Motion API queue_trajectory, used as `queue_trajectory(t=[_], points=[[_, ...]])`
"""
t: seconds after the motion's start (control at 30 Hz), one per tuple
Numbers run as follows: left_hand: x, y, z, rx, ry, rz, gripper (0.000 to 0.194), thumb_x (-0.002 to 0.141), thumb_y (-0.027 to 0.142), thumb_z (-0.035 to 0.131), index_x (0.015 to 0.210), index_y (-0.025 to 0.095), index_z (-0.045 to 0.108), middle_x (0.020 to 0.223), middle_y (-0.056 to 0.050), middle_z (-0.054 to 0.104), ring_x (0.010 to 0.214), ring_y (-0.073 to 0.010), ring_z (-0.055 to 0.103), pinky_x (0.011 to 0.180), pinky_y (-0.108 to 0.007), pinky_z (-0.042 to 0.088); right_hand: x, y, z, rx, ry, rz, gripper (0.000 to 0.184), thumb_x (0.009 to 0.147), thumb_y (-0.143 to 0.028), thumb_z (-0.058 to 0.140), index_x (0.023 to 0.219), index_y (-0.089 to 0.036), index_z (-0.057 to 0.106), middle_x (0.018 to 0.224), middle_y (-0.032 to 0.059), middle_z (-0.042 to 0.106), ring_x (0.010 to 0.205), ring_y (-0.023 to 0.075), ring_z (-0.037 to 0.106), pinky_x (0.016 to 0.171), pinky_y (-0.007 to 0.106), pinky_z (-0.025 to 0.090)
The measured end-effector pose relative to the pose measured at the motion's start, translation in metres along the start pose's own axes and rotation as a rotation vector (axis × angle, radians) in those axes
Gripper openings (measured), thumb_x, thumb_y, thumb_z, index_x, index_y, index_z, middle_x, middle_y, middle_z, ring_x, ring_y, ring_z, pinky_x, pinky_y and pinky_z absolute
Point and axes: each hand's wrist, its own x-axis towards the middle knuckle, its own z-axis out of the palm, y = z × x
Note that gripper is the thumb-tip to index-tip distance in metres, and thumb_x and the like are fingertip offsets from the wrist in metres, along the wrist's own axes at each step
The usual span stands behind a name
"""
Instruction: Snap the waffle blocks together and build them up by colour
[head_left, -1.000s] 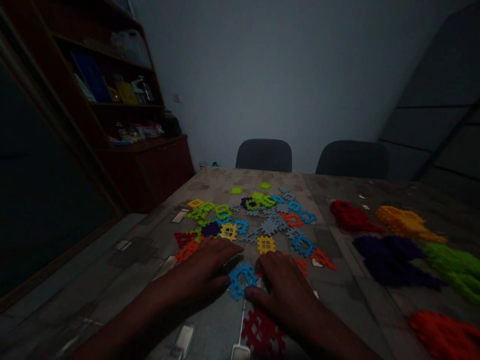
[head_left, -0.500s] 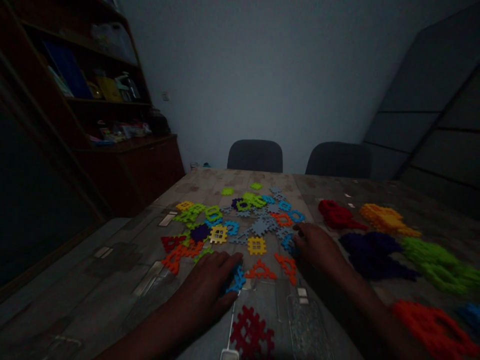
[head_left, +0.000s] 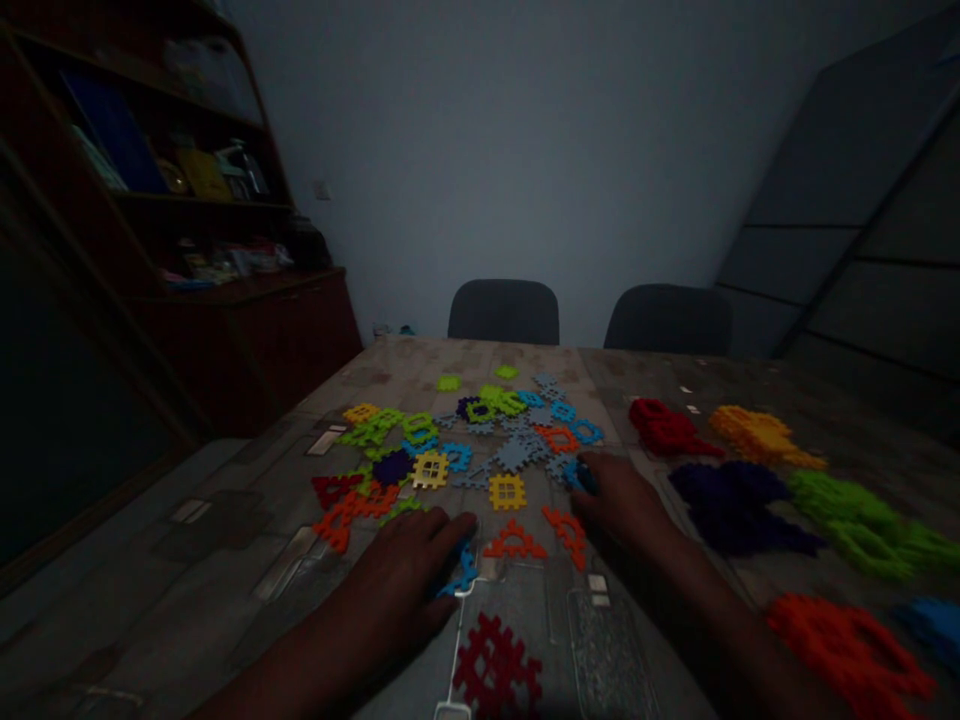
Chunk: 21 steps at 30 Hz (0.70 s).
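Observation:
Flat plastic interlocking tiles in many colours lie scattered over the middle of the table. My left hand rests on the table with its fingers curled over a blue tile. Further out, my right hand has its fingers closed on another blue tile at the right edge of the scatter. Two orange tiles lie between my hands. A dark red tile lies close to me.
Sorted heaps lie to the right: red, yellow, purple, green, orange and blue. Two dark chairs stand behind the table. A wooden shelf unit fills the left.
My right hand left the blue tile near my left hand, reached forward and right, and closed on a blue tile at the scatter's edge. My left hand kept its blue tile.

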Motion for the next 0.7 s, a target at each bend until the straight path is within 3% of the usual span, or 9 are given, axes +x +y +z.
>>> queue_trajectory(t=[0.13, 0.23, 0.37, 0.53, 0.7], points=[[0.0, 0.002, -0.004, -0.027, -0.041, -0.047, 0.079, 0.076, 0.021, 0.073, 0.149, 0.031, 0.044, 0.139, -0.01, 0.06, 0.124, -0.0344, 0.056, 0.106, -0.05, 0.045, 0.003, 0.003, -0.004, 0.061, 0.026, 0.02, 0.032, 0.087, -0.014, 0.055, 0.116, -0.013, 0.068, 0.106, 0.0178, 0.074, 0.097, 0.0306, 0.068, 0.075, 0.033, 0.043], [-0.003, -0.001, -0.007, -0.087, -0.037, -0.067, 0.081, 0.078, 0.029, 0.076, 0.152, 0.031, 0.041, 0.144, -0.011, 0.057, 0.129, -0.0351, 0.054, 0.108, -0.053, 0.043, 0.006, 0.009, -0.009, 0.151, 0.057, 0.012, 0.038, 0.084, -0.009, 0.053, 0.118, -0.015, 0.067, 0.108, 0.0161, 0.074, 0.099, 0.029, 0.068, 0.077, 0.032, 0.042], [-0.005, -0.017, -0.02, -0.135, 0.054, -0.008, 0.058, 0.089, 0.035, 0.067, 0.144, 0.031, 0.051, 0.14, -0.008, 0.062, 0.126, -0.0308, 0.058, 0.106, -0.05, 0.046, 0.007, 0.007, -0.011, 0.359, 0.073, -0.01, 0.037, 0.081, -0.012, 0.054, 0.115, -0.016, 0.068, 0.103, 0.0127, 0.075, 0.095, 0.0273, 0.069, 0.078, 0.032, 0.044], [-0.001, -0.045, -0.052, -0.168, 0.189, -0.067, 0.041, 0.097, 0.038, 0.051, 0.134, 0.022, 0.059, 0.134, -0.012, 0.067, 0.119, -0.0293, 0.063, 0.102, -0.049, 0.049, -0.006, -0.028, 0.005, 0.749, -0.043, -0.063, 0.02, 0.077, -0.029, 0.054, 0.092, -0.02, 0.063, 0.069, 0.0023, 0.068, 0.064, 0.0213, 0.066, 0.059, 0.029, 0.044], [0.003, -0.053, -0.059, -0.217, 0.219, -0.106, 0.037, 0.095, 0.039, 0.053, 0.124, 0.021, 0.066, 0.126, -0.013, 0.071, 0.113, -0.0309, 0.067, 0.099, -0.048, 0.05, -0.026, -0.075, 0.029, 1.082, -0.234, -0.066, 0.029, 0.068, -0.047, 0.059, 0.081, -0.022, 0.055, 0.061, -0.0011, 0.062, 0.053, 0.0167, 0.06, 0.051, 0.026, 0.043]])
